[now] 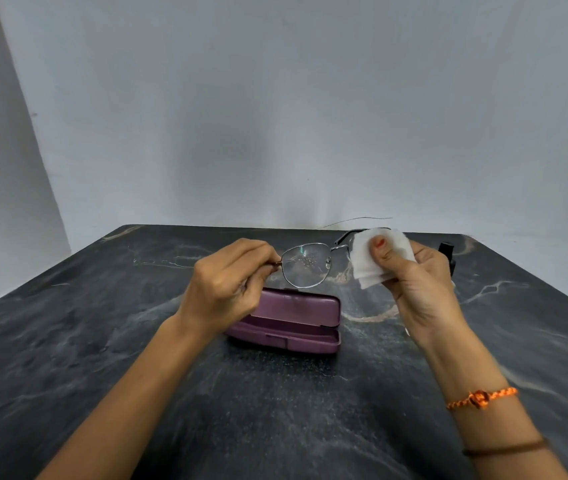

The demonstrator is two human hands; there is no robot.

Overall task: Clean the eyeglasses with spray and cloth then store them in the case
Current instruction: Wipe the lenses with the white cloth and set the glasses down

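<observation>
L hand (227,289) pinches glasses (305,266) at hinge, held above open case (296,323). R hand (414,282) grips cloth (379,254) w/ thumb over other lens.

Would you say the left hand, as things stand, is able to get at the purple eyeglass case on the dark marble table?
Probably not freely: the left hand is pinching the metal-framed eyeglasses at the temple hinge. The open purple hard-shell eyeglass case lies unobstructed just below it, though, so reach itself looks fine.

Plain indoor room, prob. a home or simple recording setup: dark marble-look table (102,341) pushed against bare grey-white wall (275,98).
</observation>
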